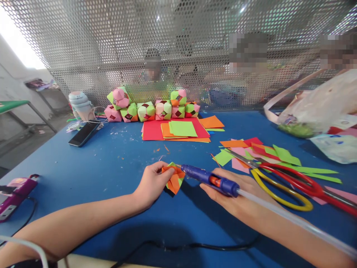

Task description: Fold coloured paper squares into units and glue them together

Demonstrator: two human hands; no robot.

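My left hand pinches a small folded paper piece, orange with light green, above the front middle of the table. From the right, my right hand grips a blue hot glue gun, with a clear glue stick running out of its back over my forearm. The gun's nozzle points left and meets or nearly meets the paper's upper right edge; I cannot tell whether they touch. My right fingers are partly hidden behind the gun.
Several folded paper balls line the back by a perforated metal screen. Paper sheets lie before them. Scissors and paper scraps lie right; a phone, cup and purple power strip left. A black cable crosses the front.
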